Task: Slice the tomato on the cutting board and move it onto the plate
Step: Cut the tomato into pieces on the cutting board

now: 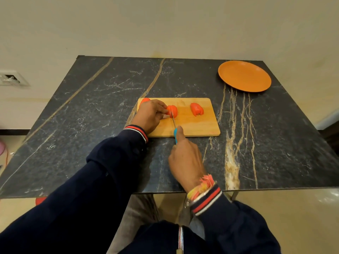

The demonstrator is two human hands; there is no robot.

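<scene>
A wooden cutting board (198, 125) lies mid-table. On it my left hand (149, 115) pins a red tomato piece (174, 110) with its fingertips. My right hand (185, 160) grips a blue-handled knife (175, 133); the blade rests on that piece. A sliced tomato portion (196, 109) sits further right on the board. Another tomato piece (145, 100) peeks out behind my left hand at the board's far left corner. The orange plate (244, 76) stands bare at the table's far right.
The dark marble table (88, 116) has its near edge just under my right wrist. A wall runs behind it, with a socket (11, 78) at the left. Floor shows on both sides.
</scene>
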